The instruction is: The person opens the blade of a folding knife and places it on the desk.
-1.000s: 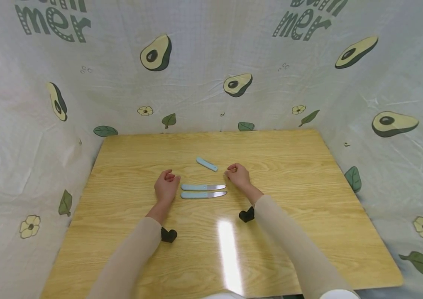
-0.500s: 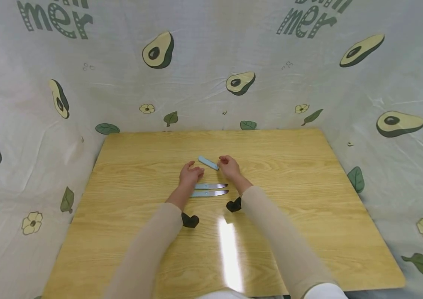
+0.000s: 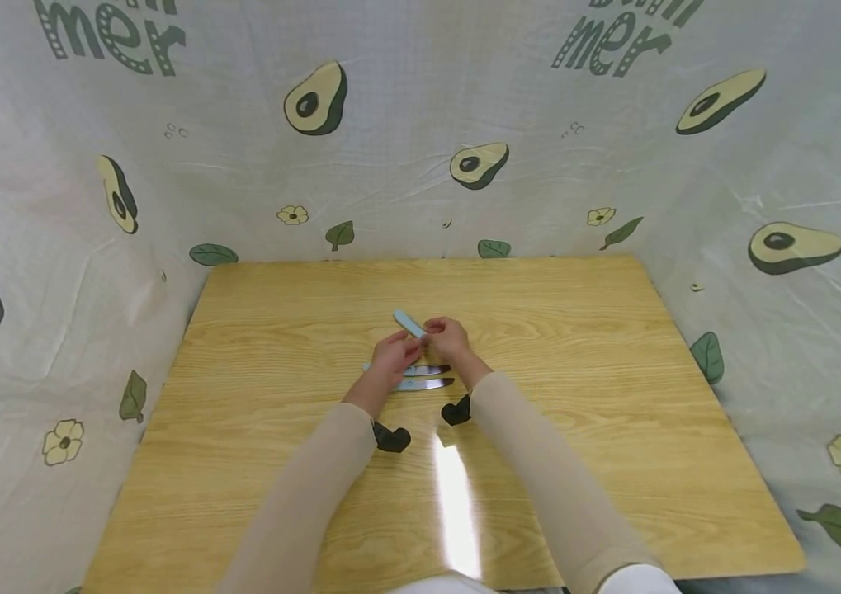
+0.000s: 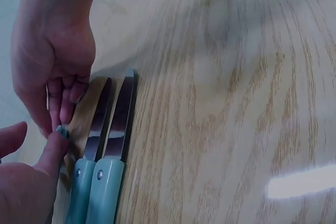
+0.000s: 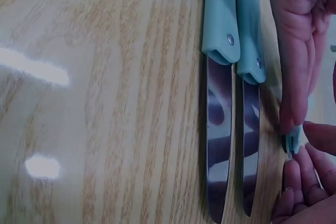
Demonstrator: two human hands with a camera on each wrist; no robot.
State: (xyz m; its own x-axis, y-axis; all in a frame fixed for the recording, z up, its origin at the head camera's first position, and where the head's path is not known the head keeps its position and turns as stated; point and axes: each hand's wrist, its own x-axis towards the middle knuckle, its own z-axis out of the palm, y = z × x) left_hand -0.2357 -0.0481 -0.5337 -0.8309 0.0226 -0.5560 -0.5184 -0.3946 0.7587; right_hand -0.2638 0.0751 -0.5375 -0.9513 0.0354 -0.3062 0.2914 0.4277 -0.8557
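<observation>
The folded knife lies slantwise past the middle of the desk, closer to the far edge than the near one, its visible end aimed toward the far left corner. Both hands meet at its other end. The left hand reaches across from the left edge's side, a digit touching the pale blue-green handle. The right hand comes from the right edge's side, fingers bent close about the knife's end. Fingers hide much of that end, so whether either grip pinches it or merely touches it, I cannot tell. Just on the near-edge side, two unfolded knives lie side by side, roughly parallel to that edge, blades toward the right edge: the far knife and the near knife. The left hand and wrist cover part of their handles in the head view. Beige sleeves cross the near edge, and a white reflection stretches toward it. An avocado-print cloth hangs beyond the far edge.
</observation>
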